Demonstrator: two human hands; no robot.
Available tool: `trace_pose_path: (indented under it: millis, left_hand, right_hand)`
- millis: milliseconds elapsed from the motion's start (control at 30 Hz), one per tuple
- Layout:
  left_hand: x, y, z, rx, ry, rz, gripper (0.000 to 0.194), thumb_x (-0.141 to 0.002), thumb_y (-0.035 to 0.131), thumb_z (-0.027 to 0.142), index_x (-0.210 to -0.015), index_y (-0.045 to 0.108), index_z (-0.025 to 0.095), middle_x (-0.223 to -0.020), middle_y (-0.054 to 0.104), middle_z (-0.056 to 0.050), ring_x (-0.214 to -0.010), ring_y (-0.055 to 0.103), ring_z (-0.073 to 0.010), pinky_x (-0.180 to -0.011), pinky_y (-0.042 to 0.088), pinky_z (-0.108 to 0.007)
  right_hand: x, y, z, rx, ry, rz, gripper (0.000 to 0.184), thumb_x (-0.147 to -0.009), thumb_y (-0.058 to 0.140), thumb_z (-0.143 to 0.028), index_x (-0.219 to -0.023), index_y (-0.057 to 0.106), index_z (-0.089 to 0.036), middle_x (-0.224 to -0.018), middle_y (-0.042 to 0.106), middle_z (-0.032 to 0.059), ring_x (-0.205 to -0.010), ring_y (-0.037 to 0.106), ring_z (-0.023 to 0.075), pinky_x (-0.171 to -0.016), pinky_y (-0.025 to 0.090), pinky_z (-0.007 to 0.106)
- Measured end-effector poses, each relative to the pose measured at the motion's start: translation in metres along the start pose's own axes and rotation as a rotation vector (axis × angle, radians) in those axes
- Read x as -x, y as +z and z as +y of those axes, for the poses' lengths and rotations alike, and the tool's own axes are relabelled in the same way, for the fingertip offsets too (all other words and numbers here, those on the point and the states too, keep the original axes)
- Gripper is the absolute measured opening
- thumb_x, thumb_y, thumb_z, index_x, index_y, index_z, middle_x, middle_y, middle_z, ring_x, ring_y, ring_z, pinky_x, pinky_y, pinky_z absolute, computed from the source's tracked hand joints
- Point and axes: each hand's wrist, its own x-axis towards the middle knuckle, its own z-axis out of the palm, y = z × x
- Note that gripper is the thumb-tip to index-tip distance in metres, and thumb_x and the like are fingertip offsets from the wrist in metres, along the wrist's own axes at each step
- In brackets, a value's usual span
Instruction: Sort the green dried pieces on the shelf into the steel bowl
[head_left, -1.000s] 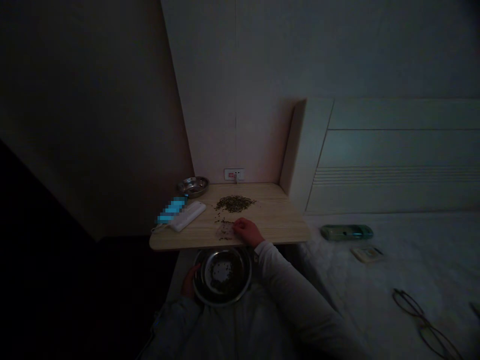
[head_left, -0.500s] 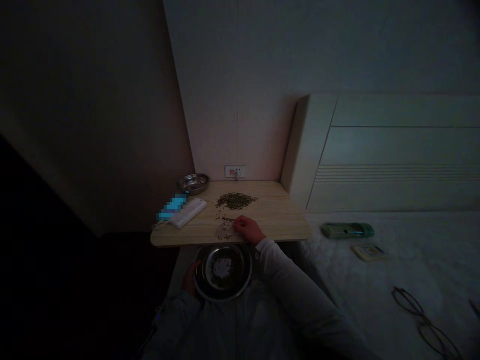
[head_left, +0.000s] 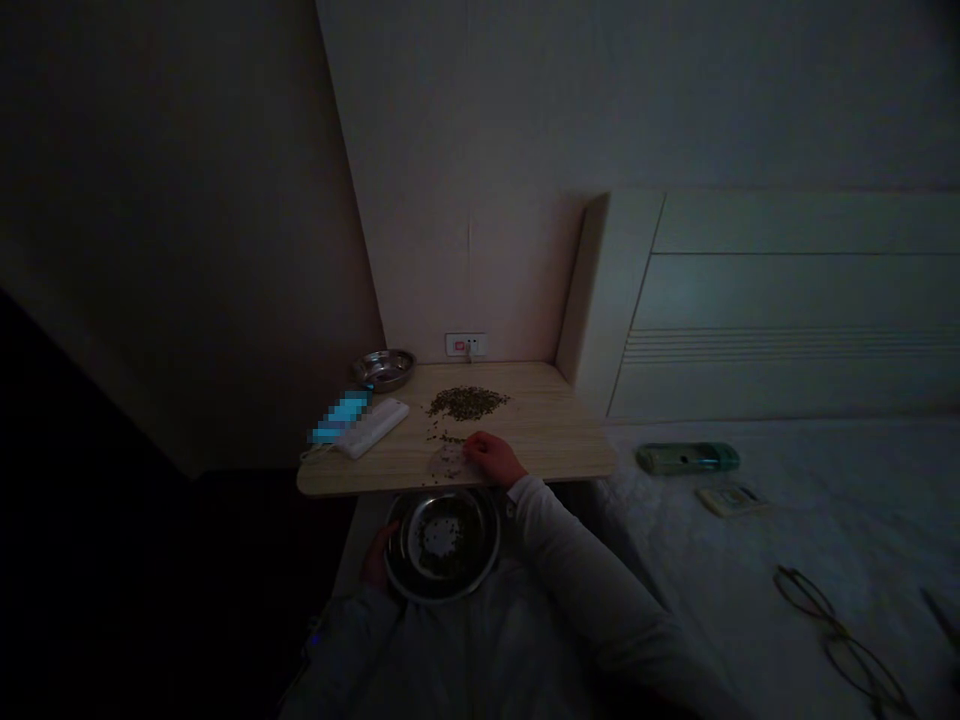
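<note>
My left hand (head_left: 377,557) is closed on the left rim of a round metal bowl (head_left: 491,545), held just below the table's front edge. Small dark grains lie inside it around a pale patch. Over the wooden table (head_left: 559,425), my right hand (head_left: 495,458) has its fingers curled and pinched together close to the surface. Whatever is between the fingertips is too small to make out. Loose dark grains (head_left: 450,439) lie scattered just left of those fingers. Behind them spreads a larger pile of dark greenish grains (head_left: 469,402).
A second metal bowl (head_left: 384,370) stands at the table's back left. In front of it are a lit, blurred-out screen (head_left: 341,415) and a white block (head_left: 375,428) with a cable. On the bed to the right lie a green bottle-like object (head_left: 686,458), a small packet (head_left: 731,499) and glasses (head_left: 829,625).
The whole view has shifted slightly, moving things a little leftward in the picture. My right hand stays pinched near the scattered grains, and the left still holds the bowl.
</note>
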Motion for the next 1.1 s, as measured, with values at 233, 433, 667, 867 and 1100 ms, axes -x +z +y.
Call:
trace_pose_path:
  millis: [233, 433, 667, 867, 1100]
  left_hand:
    - [0.010, 0.009, 0.004, -0.009, -0.096, 0.098, 0.030, -0.067, 0.042, 0.010, -0.041, 0.055, 0.016, -0.040, 0.059, -0.002, -0.043, 0.056, -0.0135, -0.061, 0.046, -0.028]
    - [0.008, 0.007, 0.002, 0.004, -0.133, 0.017, 0.022, -0.066, 0.044, 0.014, -0.050, 0.058, 0.015, -0.045, 0.061, -0.003, -0.051, 0.059, -0.0159, -0.064, 0.046, -0.029]
    - [0.005, 0.005, -0.001, 0.034, -0.130, -0.007, 0.018, -0.065, 0.045, 0.016, -0.055, 0.060, 0.014, -0.051, 0.064, -0.005, -0.062, 0.060, -0.0196, -0.073, 0.042, -0.034]
    - [0.000, 0.000, -0.004, 0.030, -0.103, -0.045, 0.021, -0.067, 0.044, 0.015, -0.056, 0.061, 0.013, -0.054, 0.064, -0.005, -0.062, 0.060, -0.0178, -0.071, 0.043, -0.029]
    - [-0.003, 0.000, -0.002, 0.022, -0.132, 0.030, 0.021, -0.066, 0.044, 0.013, -0.054, 0.061, 0.015, -0.050, 0.063, -0.005, -0.064, 0.060, -0.0181, -0.072, 0.043, -0.030]
  right_hand:
    - [0.000, 0.000, 0.002, 0.047, 0.003, 0.009, 0.012, -0.063, 0.048, -0.025, -0.069, 0.053, -0.016, -0.060, 0.055, -0.0018, -0.058, 0.048, 0.0087, -0.056, 0.037, 0.020]
    - [0.002, 0.000, -0.002, 0.105, -0.004, 0.008, 0.011, -0.063, 0.046, -0.023, -0.068, 0.053, -0.016, -0.062, 0.055, -0.0012, -0.058, 0.048, 0.0088, -0.057, 0.036, 0.020]
    - [0.001, 0.001, 0.000, 0.133, -0.011, 0.013, 0.012, -0.063, 0.047, -0.023, -0.070, 0.054, -0.017, -0.063, 0.056, -0.0016, -0.059, 0.049, 0.0090, -0.058, 0.037, 0.021]
    - [-0.001, 0.002, 0.005, 0.090, -0.012, -0.002, 0.013, -0.063, 0.047, -0.023, -0.071, 0.054, -0.016, -0.062, 0.056, -0.0013, -0.058, 0.049, 0.0089, -0.057, 0.037, 0.020]
    - [0.000, 0.001, 0.005, 0.129, -0.024, -0.010, 0.013, -0.063, 0.047, -0.024, -0.070, 0.054, -0.016, -0.062, 0.056, -0.0015, -0.058, 0.049, 0.0090, -0.056, 0.036, 0.020]
